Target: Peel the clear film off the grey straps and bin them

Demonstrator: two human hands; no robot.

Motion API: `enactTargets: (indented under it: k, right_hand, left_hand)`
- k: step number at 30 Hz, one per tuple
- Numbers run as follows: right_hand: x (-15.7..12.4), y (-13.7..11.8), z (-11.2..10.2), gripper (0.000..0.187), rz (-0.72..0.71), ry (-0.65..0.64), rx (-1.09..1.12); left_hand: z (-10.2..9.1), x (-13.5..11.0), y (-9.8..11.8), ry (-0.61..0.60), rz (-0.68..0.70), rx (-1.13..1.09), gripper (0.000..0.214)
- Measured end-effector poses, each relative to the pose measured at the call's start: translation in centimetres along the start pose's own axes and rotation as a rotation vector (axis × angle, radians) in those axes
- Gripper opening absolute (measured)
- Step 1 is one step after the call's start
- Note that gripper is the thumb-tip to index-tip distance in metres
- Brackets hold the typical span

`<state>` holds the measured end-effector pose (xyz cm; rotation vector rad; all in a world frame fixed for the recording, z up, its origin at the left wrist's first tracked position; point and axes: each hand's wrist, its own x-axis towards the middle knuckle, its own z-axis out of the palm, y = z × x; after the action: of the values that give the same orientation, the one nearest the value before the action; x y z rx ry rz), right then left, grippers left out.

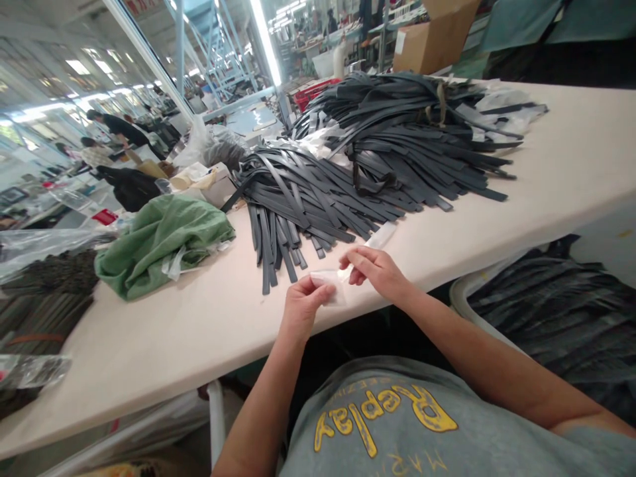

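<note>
Over the table's front edge, my left hand [304, 301] pinches a small, thin, translucent whitish piece [334, 291], plastic or paper, between thumb and fingers. My right hand [370, 268] is beside it, fingers curled and closed at the piece's upper right end; what lies between those fingertips is partly hidden. Just beyond my right hand, a white strip [381, 236] lies on the table; I cannot tell whether it joins the held piece. Behind both hands spreads a heap of flat, dark grey straps [303, 192], their cut ends toward me.
A second strap pile [422, 139] is farther right on the pale table [561, 165]. Green cloth [163, 242] lies left, beside bundled dark strips [44, 305]. A container of dark material [556, 311] stands below the table at right. A cardboard box [434, 40] and other people are behind.
</note>
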<state>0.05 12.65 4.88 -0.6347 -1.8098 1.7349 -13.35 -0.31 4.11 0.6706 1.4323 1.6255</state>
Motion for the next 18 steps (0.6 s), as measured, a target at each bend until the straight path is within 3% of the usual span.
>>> enactTargets:
  k: [4,9,13,16,18]
  right_hand:
    - [-0.4,0.2,0.8,0.044,0.107,-0.146,-0.037]
    - [-0.3,-0.2,1.4,0.031,0.023,-0.067,-0.142]
    - [-0.3,-0.7,0.9,0.027,-0.007,-0.022,-0.109]
    - [-1.7,-3.2,0.5,0.022,-0.086,0.037,-0.080]
    - [-3.7,-5.9,0.2,0.014,-0.255,0.033,-0.141]
  left_hand:
    - [0.0,-0.2,-0.3,-0.005,0.016,0.125,0.028]
    - [0.1,-1.0,0.2,-0.128,0.011,0.242,0.026]
    - [-1.3,-1.6,0.9,-0.209,-0.002,0.191,0.027]
    - [-4.2,-1.6,2.5,-0.037,0.028,0.025,0.029]
    - [-6.8,-1.4,4.6,0.163,0.106,-0.082,0.032]
